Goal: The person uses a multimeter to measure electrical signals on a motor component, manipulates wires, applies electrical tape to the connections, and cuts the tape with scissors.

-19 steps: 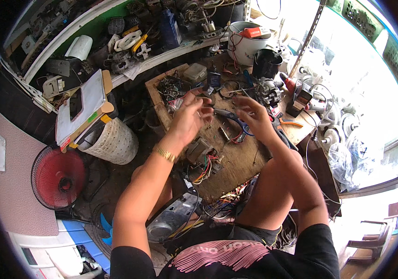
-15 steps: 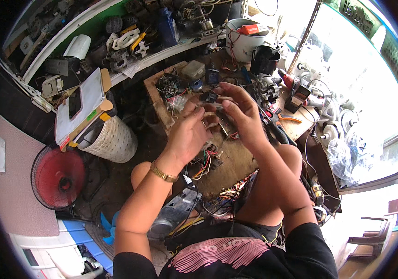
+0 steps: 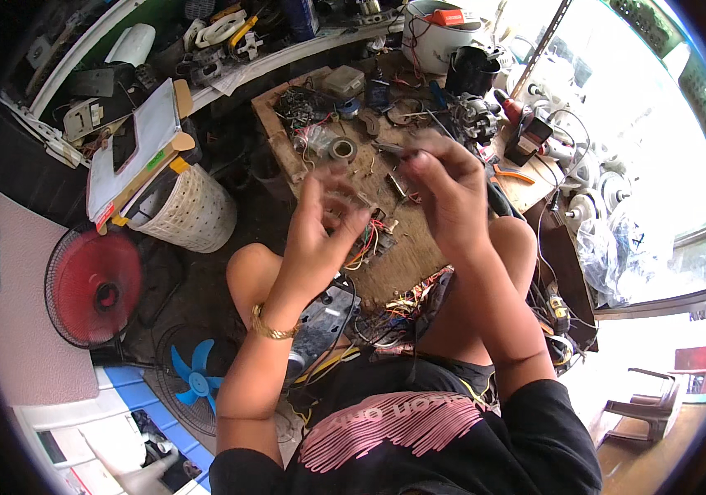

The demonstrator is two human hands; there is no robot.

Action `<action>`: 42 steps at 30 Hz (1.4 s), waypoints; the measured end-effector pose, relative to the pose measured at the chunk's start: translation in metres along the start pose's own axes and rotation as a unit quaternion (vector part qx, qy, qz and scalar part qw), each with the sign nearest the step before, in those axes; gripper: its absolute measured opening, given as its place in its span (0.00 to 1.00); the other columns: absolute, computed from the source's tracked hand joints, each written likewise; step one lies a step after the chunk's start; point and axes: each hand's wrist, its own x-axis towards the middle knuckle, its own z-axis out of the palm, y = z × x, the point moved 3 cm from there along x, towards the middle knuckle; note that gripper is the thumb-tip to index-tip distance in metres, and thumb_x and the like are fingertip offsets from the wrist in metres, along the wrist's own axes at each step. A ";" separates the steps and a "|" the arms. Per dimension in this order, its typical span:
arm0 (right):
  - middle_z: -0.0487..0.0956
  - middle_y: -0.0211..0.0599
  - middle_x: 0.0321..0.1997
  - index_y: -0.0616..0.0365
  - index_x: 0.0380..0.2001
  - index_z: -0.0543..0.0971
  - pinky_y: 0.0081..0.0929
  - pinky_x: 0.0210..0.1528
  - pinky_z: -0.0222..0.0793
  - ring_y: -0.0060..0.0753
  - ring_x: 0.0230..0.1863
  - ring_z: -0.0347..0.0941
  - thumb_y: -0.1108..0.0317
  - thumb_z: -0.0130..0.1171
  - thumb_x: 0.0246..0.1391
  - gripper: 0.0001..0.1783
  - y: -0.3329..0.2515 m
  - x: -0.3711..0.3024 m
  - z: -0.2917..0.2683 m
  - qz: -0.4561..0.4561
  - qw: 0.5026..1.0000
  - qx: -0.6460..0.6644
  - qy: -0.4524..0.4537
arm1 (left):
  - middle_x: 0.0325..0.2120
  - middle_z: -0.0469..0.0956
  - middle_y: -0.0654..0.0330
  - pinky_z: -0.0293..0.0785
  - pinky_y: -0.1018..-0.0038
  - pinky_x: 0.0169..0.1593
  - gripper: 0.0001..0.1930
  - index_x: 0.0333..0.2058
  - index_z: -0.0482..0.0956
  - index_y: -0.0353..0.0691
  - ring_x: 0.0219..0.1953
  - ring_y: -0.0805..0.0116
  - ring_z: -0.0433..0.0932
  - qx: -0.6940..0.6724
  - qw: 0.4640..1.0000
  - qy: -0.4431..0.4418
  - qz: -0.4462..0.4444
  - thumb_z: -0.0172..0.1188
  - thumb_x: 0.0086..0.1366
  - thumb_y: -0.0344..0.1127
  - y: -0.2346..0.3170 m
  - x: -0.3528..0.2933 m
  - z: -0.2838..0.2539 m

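Observation:
My left hand (image 3: 320, 227), with a gold bracelet at the wrist, is raised over the wooden work board (image 3: 419, 272). Its fingers are curled and blurred, with the thumb and a fingertip close around a small pale piece (image 3: 364, 200) too small to identify. Further right, my right hand (image 3: 452, 181) pinches a thin dark piece (image 3: 389, 148) that sticks out to the left; motion smears its fingers. Beneath and between the hands lie a small part with coloured wires (image 3: 376, 239) and a narrow metal piece (image 3: 397, 188). A roll of tape (image 3: 342, 148) rests beyond my left fingers.
Orange-handled pliers (image 3: 510, 173) lie at the right, near a motor (image 3: 478, 120). A clear plastic box (image 3: 343, 82) and a pile of small parts (image 3: 299, 107) occupy the far left of the board. At left stand a white basket (image 3: 196, 219) and a red fan (image 3: 97, 285).
My hands have drawn apart, the right one moving right with the thin dark piece and the left one slightly lower. The tape roll now shows between them. The view has shifted slightly.

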 end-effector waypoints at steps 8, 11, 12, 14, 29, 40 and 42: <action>0.77 0.22 0.25 0.57 0.31 0.83 0.16 0.30 0.64 0.14 0.26 0.68 0.61 0.69 0.53 0.11 0.076 -0.091 -0.064 0.343 0.937 -0.059 -0.009 | 0.35 0.83 0.65 0.63 0.59 0.48 0.26 0.52 0.70 0.44 0.38 0.64 0.79 0.359 0.927 -0.031 -0.100 0.65 0.59 0.47 -0.050 -0.033 -0.017; 0.77 0.22 0.25 0.57 0.32 0.83 0.15 0.28 0.61 0.13 0.24 0.66 0.61 0.69 0.53 0.11 0.090 -0.103 -0.065 0.366 0.930 -0.031 0.005 | 0.33 0.82 0.69 0.61 0.58 0.47 0.22 0.51 0.71 0.47 0.37 0.66 0.80 0.343 0.935 -0.007 -0.091 0.64 0.59 0.43 -0.053 -0.033 -0.013; 0.77 0.22 0.25 0.57 0.32 0.83 0.15 0.28 0.61 0.13 0.24 0.66 0.61 0.69 0.53 0.11 0.092 -0.104 -0.065 0.366 0.930 -0.031 0.006 | 0.33 0.82 0.69 0.61 0.58 0.47 0.22 0.51 0.71 0.47 0.37 0.66 0.80 0.343 0.935 -0.009 -0.091 0.64 0.59 0.43 -0.053 -0.033 -0.011; 0.77 0.22 0.25 0.58 0.31 0.83 0.15 0.26 0.59 0.13 0.23 0.65 0.61 0.69 0.54 0.11 0.095 -0.106 -0.065 0.362 0.932 -0.023 0.031 | 0.30 0.79 0.62 0.73 0.76 0.39 0.20 0.49 0.70 0.37 0.34 0.75 0.78 0.375 0.925 -0.025 -0.060 0.62 0.58 0.26 -0.048 -0.031 -0.007; 0.76 0.23 0.26 0.59 0.31 0.81 0.15 0.25 0.57 0.13 0.23 0.63 0.66 0.67 0.56 0.08 0.106 -0.114 -0.052 0.342 0.936 -0.027 0.075 | 0.26 0.77 0.61 0.74 0.75 0.34 0.16 0.44 0.70 0.37 0.29 0.74 0.79 0.355 0.934 0.005 -0.047 0.61 0.57 0.22 -0.047 -0.032 -0.001; 0.78 0.29 0.30 0.64 0.26 0.81 0.19 0.37 0.66 0.19 0.32 0.71 0.73 0.64 0.52 0.05 0.114 -0.111 -0.045 0.193 0.963 -0.141 0.125 | 0.26 0.77 0.60 0.73 0.70 0.33 0.11 0.37 0.74 0.38 0.29 0.66 0.79 0.386 0.922 -0.008 -0.012 0.61 0.56 0.22 -0.043 -0.030 0.001; 0.79 0.32 0.33 0.65 0.25 0.81 0.21 0.42 0.67 0.22 0.37 0.73 0.74 0.63 0.51 0.05 0.116 -0.111 -0.046 0.153 0.967 -0.159 0.128 | 0.26 0.76 0.60 0.72 0.67 0.34 0.08 0.35 0.76 0.39 0.29 0.64 0.79 0.415 0.909 -0.019 0.014 0.60 0.56 0.24 -0.038 -0.031 0.004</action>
